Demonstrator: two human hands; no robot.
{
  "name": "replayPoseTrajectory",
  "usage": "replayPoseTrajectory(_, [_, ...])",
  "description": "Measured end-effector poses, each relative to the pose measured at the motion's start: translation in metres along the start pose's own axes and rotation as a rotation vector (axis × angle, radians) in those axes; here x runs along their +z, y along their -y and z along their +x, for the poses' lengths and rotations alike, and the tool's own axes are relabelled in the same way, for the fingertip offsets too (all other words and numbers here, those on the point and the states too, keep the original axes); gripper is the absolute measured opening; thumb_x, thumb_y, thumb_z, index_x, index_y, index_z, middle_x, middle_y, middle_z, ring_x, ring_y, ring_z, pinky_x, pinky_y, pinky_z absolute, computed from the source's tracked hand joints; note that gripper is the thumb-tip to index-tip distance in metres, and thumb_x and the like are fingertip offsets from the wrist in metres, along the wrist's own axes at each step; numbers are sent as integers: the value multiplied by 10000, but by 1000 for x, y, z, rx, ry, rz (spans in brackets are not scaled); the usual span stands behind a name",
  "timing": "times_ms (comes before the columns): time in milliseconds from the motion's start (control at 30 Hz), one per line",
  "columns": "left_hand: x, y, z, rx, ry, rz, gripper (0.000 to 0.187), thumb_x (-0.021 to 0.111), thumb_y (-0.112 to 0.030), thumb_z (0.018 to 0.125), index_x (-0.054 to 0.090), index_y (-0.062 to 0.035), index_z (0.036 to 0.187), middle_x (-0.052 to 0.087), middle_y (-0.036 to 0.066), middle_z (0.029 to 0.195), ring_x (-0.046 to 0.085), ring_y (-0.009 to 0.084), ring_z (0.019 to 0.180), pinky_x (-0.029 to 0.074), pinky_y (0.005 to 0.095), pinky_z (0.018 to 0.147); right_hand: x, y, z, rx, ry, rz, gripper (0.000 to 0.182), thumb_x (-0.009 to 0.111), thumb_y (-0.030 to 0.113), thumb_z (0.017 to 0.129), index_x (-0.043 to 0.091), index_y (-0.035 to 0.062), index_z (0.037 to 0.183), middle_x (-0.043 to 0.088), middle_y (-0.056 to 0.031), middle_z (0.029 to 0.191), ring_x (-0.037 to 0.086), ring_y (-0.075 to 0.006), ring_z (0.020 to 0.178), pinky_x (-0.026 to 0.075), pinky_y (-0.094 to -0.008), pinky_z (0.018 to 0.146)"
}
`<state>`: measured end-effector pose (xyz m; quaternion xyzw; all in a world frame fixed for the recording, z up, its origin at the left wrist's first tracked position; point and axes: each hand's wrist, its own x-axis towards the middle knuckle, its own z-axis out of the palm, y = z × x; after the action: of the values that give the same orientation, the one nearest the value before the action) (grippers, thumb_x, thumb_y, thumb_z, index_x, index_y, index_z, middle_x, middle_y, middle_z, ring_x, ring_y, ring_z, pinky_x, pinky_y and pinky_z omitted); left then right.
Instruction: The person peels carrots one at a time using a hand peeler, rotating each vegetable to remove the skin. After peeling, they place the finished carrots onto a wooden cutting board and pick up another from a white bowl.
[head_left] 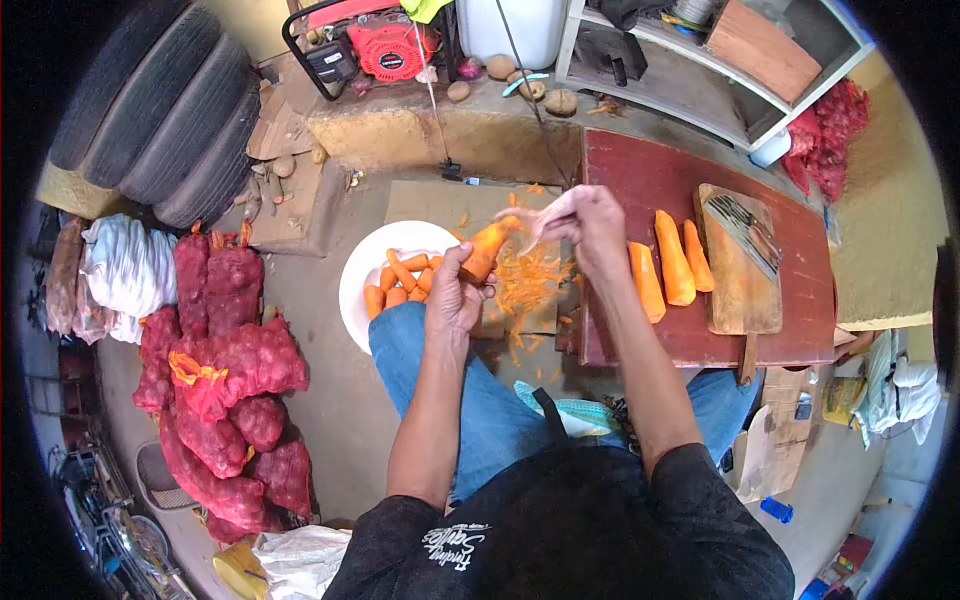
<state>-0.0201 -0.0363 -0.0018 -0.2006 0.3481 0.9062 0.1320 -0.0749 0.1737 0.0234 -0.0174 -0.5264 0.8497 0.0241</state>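
Observation:
My left hand [457, 298] is closed around the thick end of a carrot [486, 250], which points up and to the right above my lap. My right hand [590, 228] is smeared by motion near the carrot's tip. Its fingers are closed on a blurred, thin thing that I cannot make out. A white basin [357, 255] with several carrots [398, 272] stands by my left knee. Orange peelings [528, 288] litter the cardboard on the floor below my hands. Three bright peeled carrots [674, 258] lie on the red table [640, 180] to the right.
A wooden board [745, 305] with a dark, striped metal object [742, 232] lies on the table. Red mesh sacks [235, 370] are piled at left, below stacked tyres [165, 110]. A red generator [390, 50] and a grey shelf [680, 70] stand at the back.

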Motion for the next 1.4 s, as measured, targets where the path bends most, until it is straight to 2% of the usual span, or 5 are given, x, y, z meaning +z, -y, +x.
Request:
replayPoseTrajectory(600, [-11,-2,-4,-63,111,-44,382,603,-369,911,608,-36,1098,677,151,902,597,213,640,458,303,520,-40,6,36,-18,-117,-19,345,497,229,1048,588,-43,858,690,-204,752,724,-282,650,625,-355,535])
replayPoseTrajectory(833, [-1,-3,2,-51,90,-137,302,599,-357,905,596,-81,1028,655,72,886,592,237,636,455,333,506,21,5,-6,65,146,-57,207,490,177,1043,527,-21,992,699,-213,834,718,-277,643,626,-349,547])
replayPoseTrajectory(1033, [-10,-2,2,-62,-1,-89,305,598,-355,912,577,-101,1081,666,78,943,615,246,644,469,341,506,-22,8,23,-22,-69,4,259,458,236,1069,476,-17,1019,693,-232,838,719,-286,648,630,-338,562])
replayPoseTrajectory(1200, [-10,2,10,-86,52,-91,352,512,-385,947,588,-79,1103,673,96,887,624,238,655,465,334,518,17,-1,-11,54,117,-23,296,475,249,1063,484,-40,1000,690,-212,815,721,-280,655,629,-351,551])
replayPoseTrajectory(1400, [-17,0,6,-97,97,-25,373,452,-372,974,590,-49,1099,670,154,840,622,238,632,452,309,499,-24,3,26,0,-30,-27,259,469,228,1064,475,-27,1018,685,-195,817,711,-256,633,614,-329,528])
